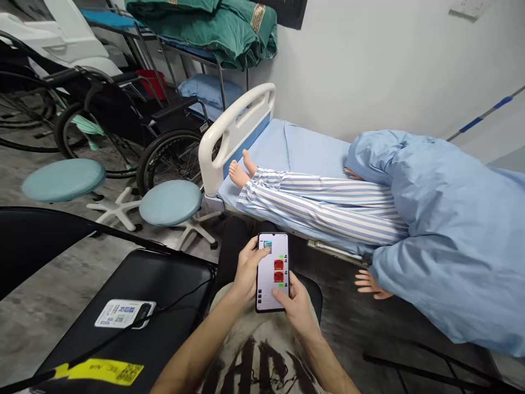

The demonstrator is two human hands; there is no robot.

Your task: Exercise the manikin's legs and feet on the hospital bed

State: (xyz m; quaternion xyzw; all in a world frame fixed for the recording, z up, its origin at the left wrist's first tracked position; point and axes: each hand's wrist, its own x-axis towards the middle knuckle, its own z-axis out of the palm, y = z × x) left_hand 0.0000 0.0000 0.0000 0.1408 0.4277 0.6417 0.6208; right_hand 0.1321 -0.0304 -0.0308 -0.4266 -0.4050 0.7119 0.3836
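I hold a black smartphone [273, 272] upright over my lap, its lit screen showing a chat with red and green items. My left hand [247, 271] wraps the phone's left edge, thumb on the screen's top. My right hand [296, 306] grips the lower right edge, thumb resting on the screen near the bottom. Both hands are closed on the phone. A training manikin in striped pyjamas [320, 205] lies on the hospital bed [238, 128] ahead, its upper body under a blue blanket [447, 230].
A black chair seat [164, 295] at my left carries a white power bank [121, 313] with a cable. Two teal round stools [170, 202] stand by the bed's footboard. Wheelchairs [123, 117] and a rack with green bedding [213, 27] stand behind. The manikin's hand [371, 284] hangs off the bed.
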